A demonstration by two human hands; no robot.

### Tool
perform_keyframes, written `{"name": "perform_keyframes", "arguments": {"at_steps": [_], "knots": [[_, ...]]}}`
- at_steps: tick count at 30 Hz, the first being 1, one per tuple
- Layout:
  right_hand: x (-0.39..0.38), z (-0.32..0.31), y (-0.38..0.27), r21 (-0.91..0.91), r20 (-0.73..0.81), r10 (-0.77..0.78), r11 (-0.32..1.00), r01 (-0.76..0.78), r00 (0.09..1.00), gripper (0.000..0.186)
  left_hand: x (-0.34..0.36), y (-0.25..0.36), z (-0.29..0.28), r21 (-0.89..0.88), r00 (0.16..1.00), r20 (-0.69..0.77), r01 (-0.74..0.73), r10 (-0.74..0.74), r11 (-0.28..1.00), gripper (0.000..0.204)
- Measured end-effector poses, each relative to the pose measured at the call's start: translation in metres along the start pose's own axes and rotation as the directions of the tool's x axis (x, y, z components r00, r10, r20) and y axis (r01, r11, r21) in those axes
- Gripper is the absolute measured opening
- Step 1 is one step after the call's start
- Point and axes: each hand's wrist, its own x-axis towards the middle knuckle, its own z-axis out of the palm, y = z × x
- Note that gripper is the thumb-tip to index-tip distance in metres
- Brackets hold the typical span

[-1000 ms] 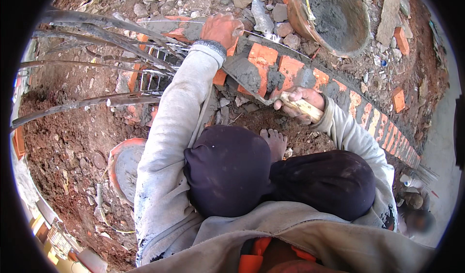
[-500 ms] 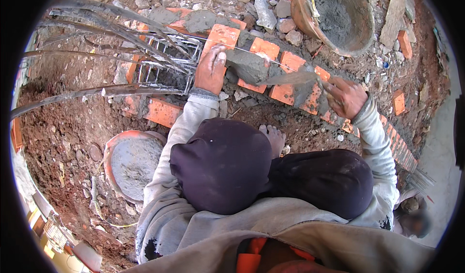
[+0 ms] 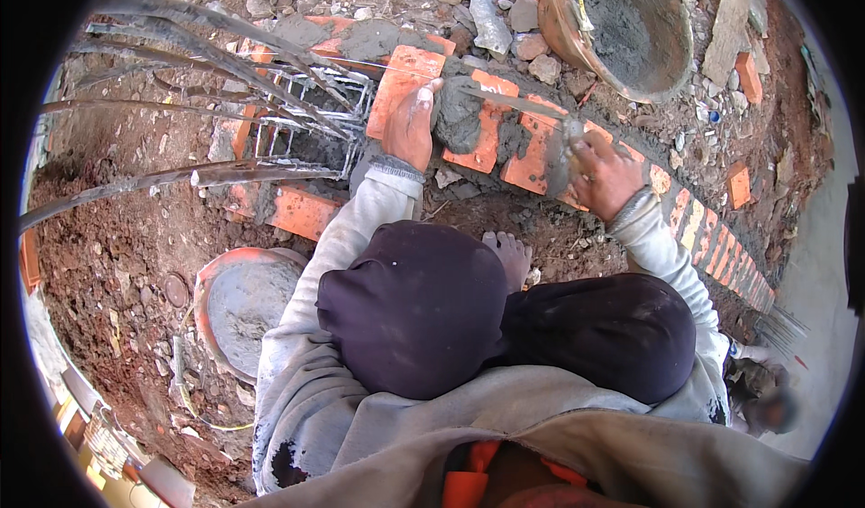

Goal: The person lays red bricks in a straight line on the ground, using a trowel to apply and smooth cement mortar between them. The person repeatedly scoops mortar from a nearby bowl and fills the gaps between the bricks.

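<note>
Clearly, I have both hands in view, their sleeved forearms reaching forward around the raised knees. The left hand (image 3: 410, 136) lies against the near right side of an orange brick (image 3: 396, 95), its thumb pointing away from the body; with the fingers mostly hidden, I cannot tell whether they clasp it. That brick sits at the wall's end, just beside a wire rebar cage (image 3: 315, 116). The right hand (image 3: 609, 176), wrist bent inward, is closed around a trowel (image 3: 527, 104), whose thin blade (seen nearly edge-on) points left above the brick course (image 3: 533, 152), near a lump of grey mortar (image 3: 458, 122).

Around them I see reddish, rubble-strewn soil (image 3: 117, 265), a mortar-filled basin (image 3: 577, 35) beyond the wall, a shallower pan (image 3: 205, 314) at lower left, and grey paving (image 3: 824, 265) along the right edge.
</note>
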Motion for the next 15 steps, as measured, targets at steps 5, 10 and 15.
{"name": "perform_keyframes", "arguments": {"at_steps": [5, 10, 15], "knots": [[-0.006, 0.008, -0.016, 0.034, 0.013, -0.062, 0.998, 0.061, 0.998, 0.043, -0.024, -0.003, 0.004, -0.242, 0.995, -0.025, 0.090, -0.099, 0.966, 0.048], [-0.003, -0.009, -0.016, 0.088, 0.056, -0.036, 0.996, 0.031, 0.998, 0.043, -0.017, 0.009, -0.005, -0.388, 0.978, 0.054, 0.207, -0.202, 0.898, 0.047], [-0.031, 0.006, 0.014, 0.471, -0.123, 0.207, 0.873, -0.127, 0.971, 0.045, 0.033, 0.015, -0.020, 0.647, 0.972, 0.172, -0.235, 0.162, 0.726, 0.037]]}}
